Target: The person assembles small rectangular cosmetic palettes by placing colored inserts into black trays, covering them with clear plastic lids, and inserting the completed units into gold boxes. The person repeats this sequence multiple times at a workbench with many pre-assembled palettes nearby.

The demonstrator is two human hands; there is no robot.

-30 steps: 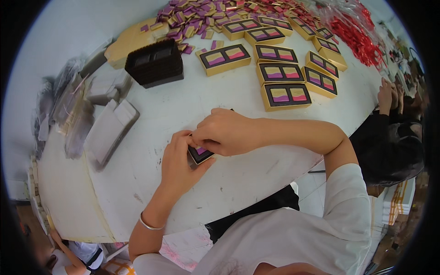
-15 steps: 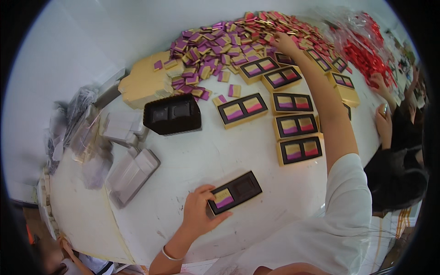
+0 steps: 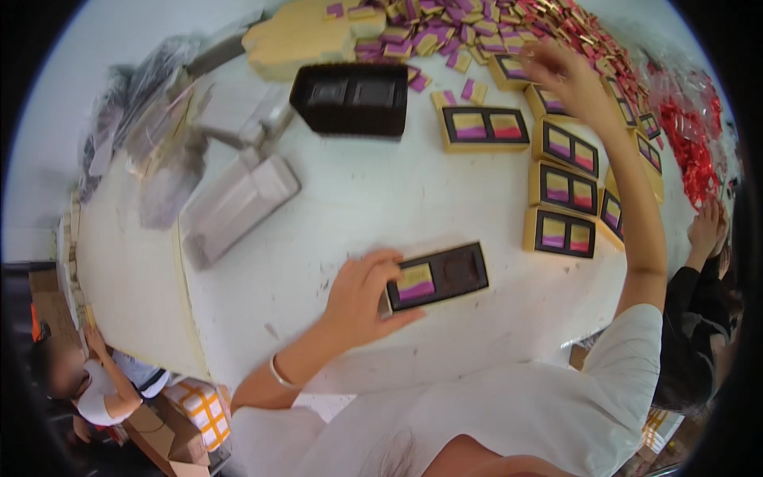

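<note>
My left hand (image 3: 362, 290) grips the left end of a gold box with a black two-part insert (image 3: 458, 273). In its left compartment lies a gold-and-purple packet (image 3: 416, 283); the right one holds no packet. Farther off to the right, my right hand (image 3: 568, 79) is raised above the filled boxes, fingers curled; whatever they hold is hidden. Beneath and beside that arm stand several filled boxes, each with a purple and a red packet, such as a near box (image 3: 564, 233). Another filled box (image 3: 485, 129) stands apart to their left.
Loose purple packets (image 3: 437, 36) and red packets (image 3: 592, 36) are heaped at the back. A stack of black trays (image 3: 350, 99), yellow card pieces (image 3: 298, 40) and clear plastic trays (image 3: 238, 203) occupy the left. Red ribbons (image 3: 691, 159) lie far right, near another person's hands (image 3: 706, 226).
My right hand has drawn back from the red packets toward me, over the filled boxes. The view has tilted down, shifting the scene upward; my left hand still grips the box.
</note>
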